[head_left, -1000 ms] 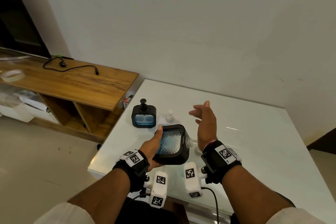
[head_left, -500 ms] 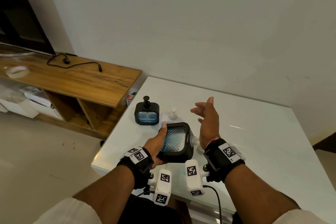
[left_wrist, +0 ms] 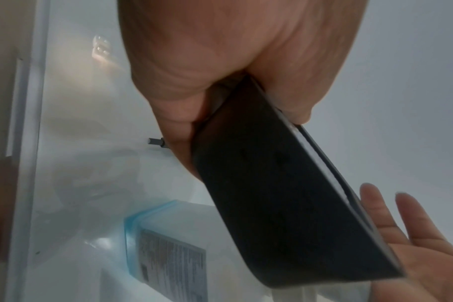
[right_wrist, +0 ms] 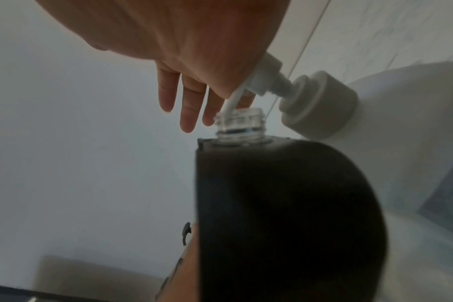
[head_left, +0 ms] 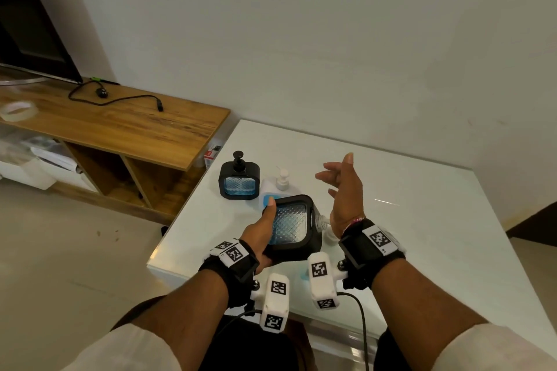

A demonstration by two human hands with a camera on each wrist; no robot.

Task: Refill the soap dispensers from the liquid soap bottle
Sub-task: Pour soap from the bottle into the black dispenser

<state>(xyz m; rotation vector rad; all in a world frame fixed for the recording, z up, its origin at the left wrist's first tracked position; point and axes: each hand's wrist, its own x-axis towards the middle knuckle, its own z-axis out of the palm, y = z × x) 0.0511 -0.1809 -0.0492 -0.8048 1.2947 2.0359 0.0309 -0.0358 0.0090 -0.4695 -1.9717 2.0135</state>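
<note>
Head view: the left hand [head_left: 259,238] grips a square black soap dispenser with a blue-tinted textured window [head_left: 291,224], tilted above the white glossy bench [head_left: 422,220], its clear threaded neck [right_wrist: 239,124] uncapped. The right hand [head_left: 343,190] hovers just beside it, fingers spread and holding nothing. Behind stand a second black dispenser with its pump [head_left: 239,179] and the white liquid soap bottle [head_left: 272,188].

We see a glossy white counter [head_left: 422,235] against a plain wall. To our left stands a wooden TV stand [head_left: 120,126] with a black cable [head_left: 120,99], a tape roll [head_left: 18,110] and a dark screen [head_left: 27,24].
</note>
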